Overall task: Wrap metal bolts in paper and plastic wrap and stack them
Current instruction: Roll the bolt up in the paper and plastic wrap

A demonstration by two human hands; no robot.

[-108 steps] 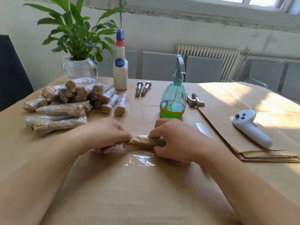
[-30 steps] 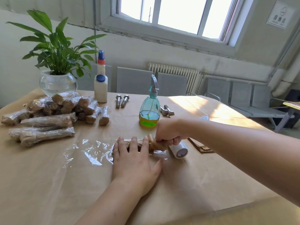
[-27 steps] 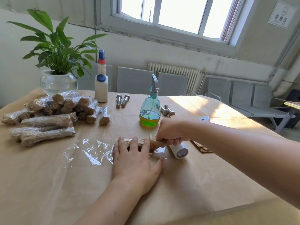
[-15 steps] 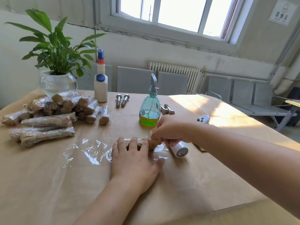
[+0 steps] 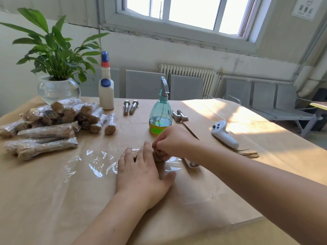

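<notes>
A paper-wrapped bolt [image 5: 156,156] lies on a sheet of clear plastic wrap [image 5: 92,165] in the middle of the table. My left hand [image 5: 141,172] lies flat with straight fingers pressing on the bolt and the wrap. My right hand [image 5: 173,143] pinches the bolt's right end with curled fingers. The plastic wrap roll [image 5: 190,163] peeks out under my right wrist. A pile of wrapped bolts [image 5: 58,119] sits at the left. Two bare bolts [image 5: 130,106] lie at the back, and two more bare bolts [image 5: 180,116] lie behind the spray bottle.
A green spray bottle [image 5: 160,112] stands just behind my hands. A white glue bottle [image 5: 106,89] and a potted plant [image 5: 56,68] stand at the back left. A white controller [image 5: 223,134] rests on stacked brown paper sheets [image 5: 247,152] at the right.
My left hand went from gripping the bolt to lying flat on it. My right hand shifted to pinch the bolt's right end. The view tilted up and the controller came into sight.
</notes>
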